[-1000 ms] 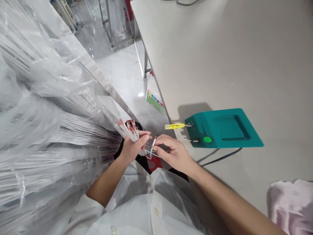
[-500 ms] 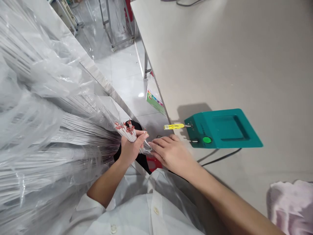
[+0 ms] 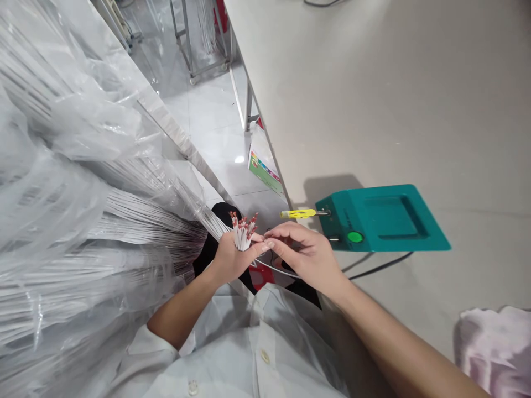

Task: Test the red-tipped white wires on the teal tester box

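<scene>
My left hand is wrapped round a bundle of white wires whose reddish-brown ends stick up above the fist. Its thumb and forefinger reach right and meet the fingertips of my right hand. That hand is closed in a pinch, seemingly on the end of one white wire; the end itself is hidden by the fingers. A single loose wire curves below both hands. Just right of my right hand stands a teal device with a green button and a yellow clip on its side.
Long white wires under clear plastic sheeting fill the left side. The grey table spans the right, with a black cable and a pinkish cloth. A wheeled metal rack stands on the floor behind.
The left hand has moved slightly right, turning the bundle more upright. My right hand has gone from fingers extended to a pinch against the left fingertips. A loose wire now curves below them.
</scene>
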The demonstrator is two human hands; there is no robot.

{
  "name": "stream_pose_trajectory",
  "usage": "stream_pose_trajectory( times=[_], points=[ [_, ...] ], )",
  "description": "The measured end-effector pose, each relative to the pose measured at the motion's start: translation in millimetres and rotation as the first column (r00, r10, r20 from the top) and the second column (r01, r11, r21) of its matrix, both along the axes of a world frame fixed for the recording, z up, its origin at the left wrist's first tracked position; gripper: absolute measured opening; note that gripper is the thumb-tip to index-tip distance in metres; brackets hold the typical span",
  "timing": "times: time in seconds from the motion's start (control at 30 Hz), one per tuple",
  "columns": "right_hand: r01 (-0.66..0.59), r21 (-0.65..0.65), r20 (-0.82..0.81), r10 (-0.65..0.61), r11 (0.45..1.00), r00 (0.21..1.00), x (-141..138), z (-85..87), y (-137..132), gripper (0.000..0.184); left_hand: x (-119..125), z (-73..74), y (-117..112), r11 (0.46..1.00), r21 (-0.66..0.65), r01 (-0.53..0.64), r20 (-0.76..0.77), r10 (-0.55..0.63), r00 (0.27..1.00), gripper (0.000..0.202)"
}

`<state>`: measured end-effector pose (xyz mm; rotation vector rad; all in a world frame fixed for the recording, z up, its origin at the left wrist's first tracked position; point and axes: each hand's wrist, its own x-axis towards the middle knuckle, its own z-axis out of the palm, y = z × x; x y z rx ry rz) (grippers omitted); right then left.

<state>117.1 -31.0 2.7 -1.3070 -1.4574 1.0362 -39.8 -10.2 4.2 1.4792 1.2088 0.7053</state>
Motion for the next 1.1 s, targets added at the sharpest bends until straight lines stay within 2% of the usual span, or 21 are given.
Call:
stream_pose_trajectory(
  times=[0.17, 0.4, 0.57, 0.67, 0.83, 0.9, 0.97, 1.03, 1.1],
  points=[
    [0.035, -0.006, -0.012, -0.035, 0.999, 0.999, -0.6, -2.4, -4.0, 0.017, 1.9, -0.2, -2.4, 0.997, -0.051, -0.052, 0.010, 0.053, 0.999, 0.018],
    [0.046, -0.009, -0.091, -0.047, 0.999, 0.995, -3.6, -6.1, -3.9, 0.017, 3.3, -1.2, -5.0, 0.966, -0.235, -0.105, 0.104, 0.133, 0.986, 0.026],
    [0.071, 0.018, -0.074, -0.070, 0.997, 0.995, -3.2, -11.3, -2.8, 0.014, 4.0, 0.6, -3.5, 0.965, -0.246, -0.086, 0.111, 0.116, 0.987, 0.025],
    [0.041, 0.033, -0.045, -0.039, 0.999, 0.998, 0.8, -13.4, -1.4, 0.012, 4.8, 1.2, -2.4, 0.967, -0.236, -0.093, 0.109, 0.122, 0.987, 0.023],
    [0.020, 0.110, 0.020, -0.022, 0.994, 1.000, 9.6, -5.3, 2.7, 0.015, 3.5, 1.2, -1.7, 0.977, -0.192, -0.090, 0.071, 0.105, 0.992, 0.022],
    [-0.054, 0.175, 0.075, 0.041, 0.983, 0.996, 13.7, 2.1, 5.2, 0.016, 2.2, 0.9, -1.6, 0.982, -0.182, -0.056, 0.069, 0.069, 0.995, 0.021],
    [-0.189, 0.208, 0.147, 0.161, 0.960, 0.976, 18.4, 9.7, 8.0, 0.011, 0.4, 1.4, -0.9, 0.988, -0.155, 0.015, 0.074, -0.004, 0.997, 0.019],
    [-0.315, 0.181, 0.202, 0.278, 0.932, 0.939, 23.1, 15.3, 10.2, 0.010, -1.9, 2.7, 0.6, 0.986, -0.128, 0.106, 0.084, -0.095, 0.992, 0.015],
    [-0.379, 0.135, 0.200, 0.349, 0.916, 0.915, 25.7, 17.1, 11.1, 0.012, -4.6, 3.9, 2.5, 0.975, -0.133, 0.178, 0.118, -0.163, 0.980, 0.011]
  ],
)
